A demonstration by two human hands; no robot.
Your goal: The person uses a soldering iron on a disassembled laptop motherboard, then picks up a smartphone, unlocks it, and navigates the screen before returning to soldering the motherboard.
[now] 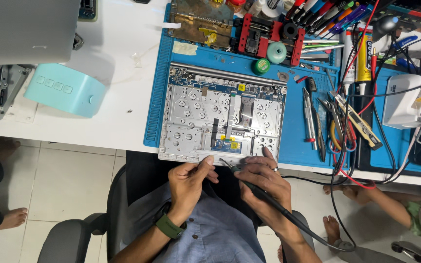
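Nearest the camera, the person sits in a dark office chair (pixel 69 238) over a pale tiled floor (pixel 64 180), lap covered by a blue-grey shirt. The left hand (pixel 187 182), with a green watch at the wrist, is curled narrow, its fingertips resting on the near edge of an opened laptop chassis (pixel 220 117); whether it pinches something small there is hard to tell from this angle. The right hand (pixel 264 182), a ring on one finger, is closed around a black corded tool (pixel 261 192) held like a pen, its fine tip touching the chassis's near rim.

The silver chassis lies face down on a blue work mat (pixel 298 141), which covers the right part of a white table (pixel 118 97). Just right of the chassis lie tweezers and screwdrivers (pixel 313 122), then a tangle of red and black cables (pixel 352 146). On the bare white surface to the left stands a mint-green box (pixel 64 90), with a grey laptop lid (pixel 25 29) beyond it.

At the far edge of the mat sit a red clamp fixture (pixel 269 34), a small green tin (pixel 261 66) and a row of pens. Other people's bare feet show on the floor at both sides.
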